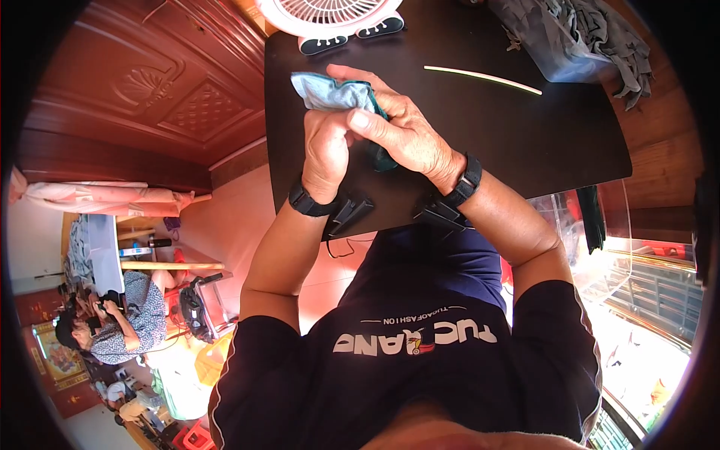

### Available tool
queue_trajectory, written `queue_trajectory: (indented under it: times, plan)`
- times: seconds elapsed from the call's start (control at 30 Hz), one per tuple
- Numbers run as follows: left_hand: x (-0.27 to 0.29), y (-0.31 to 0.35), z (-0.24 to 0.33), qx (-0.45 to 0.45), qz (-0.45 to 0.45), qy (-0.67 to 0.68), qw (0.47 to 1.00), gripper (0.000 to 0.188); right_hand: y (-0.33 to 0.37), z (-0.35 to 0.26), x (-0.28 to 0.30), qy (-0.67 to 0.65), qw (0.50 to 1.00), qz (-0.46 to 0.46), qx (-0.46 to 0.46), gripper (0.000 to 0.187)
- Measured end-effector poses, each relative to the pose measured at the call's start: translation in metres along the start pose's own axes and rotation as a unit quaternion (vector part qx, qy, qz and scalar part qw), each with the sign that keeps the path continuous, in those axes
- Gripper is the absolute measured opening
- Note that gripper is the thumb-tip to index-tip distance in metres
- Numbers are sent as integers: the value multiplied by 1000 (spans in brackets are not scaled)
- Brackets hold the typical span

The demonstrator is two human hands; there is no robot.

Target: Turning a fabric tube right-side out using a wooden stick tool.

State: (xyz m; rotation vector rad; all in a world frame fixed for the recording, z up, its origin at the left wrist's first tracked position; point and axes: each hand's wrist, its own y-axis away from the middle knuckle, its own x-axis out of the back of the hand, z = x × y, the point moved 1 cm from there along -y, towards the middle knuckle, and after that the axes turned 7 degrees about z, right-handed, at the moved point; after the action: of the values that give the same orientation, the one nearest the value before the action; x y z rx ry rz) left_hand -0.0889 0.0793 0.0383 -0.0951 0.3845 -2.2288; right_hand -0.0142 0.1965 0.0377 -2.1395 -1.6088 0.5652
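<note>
A small piece of cloth (334, 91), light blue-grey with a dark teal edge and underside, is held between my two hands above the dark table. My left hand (327, 146) is closed on its lower left side, with some fingers hidden behind the cloth. From the right, my right hand (407, 133) grips it; the thumb lies across the front near my left hand, and the fingers go behind. A dark teal part of the cloth hangs below my right palm. Each wrist wears a black strap with a black device.
On the dark table (480, 142) lies a thin pale strip (484, 77). A pink fan (322, 16) stands at the far edge. A translucent bin (559, 64) of grey cloth is at the far right. A clear plastic box (615, 225) sits below right. Another person (127, 322) sits at left.
</note>
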Motion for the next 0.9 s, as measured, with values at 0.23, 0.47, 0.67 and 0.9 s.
queue_trajectory:
  times: [0.23, 0.47, 0.67, 0.9]
  plan:
    - [-13, -1, -12, -102, 31, -9, 994, 25, -1, -6, -2, -86, 994, 22, -58, 38]
    - [-13, -6, -13, 35, -44, -1, 998, 15, -7, -16, 10, -149, 965, 40, -212, 33]
    - [4, -13, 1, -4, -18, 27, 999, 25, -10, 0, 21, -22, 982, 86, -166, 39]
    - [1, -13, -3, 34, -25, 69, 997, 25, -8, -2, 15, -96, 986, 36, -134, 39]
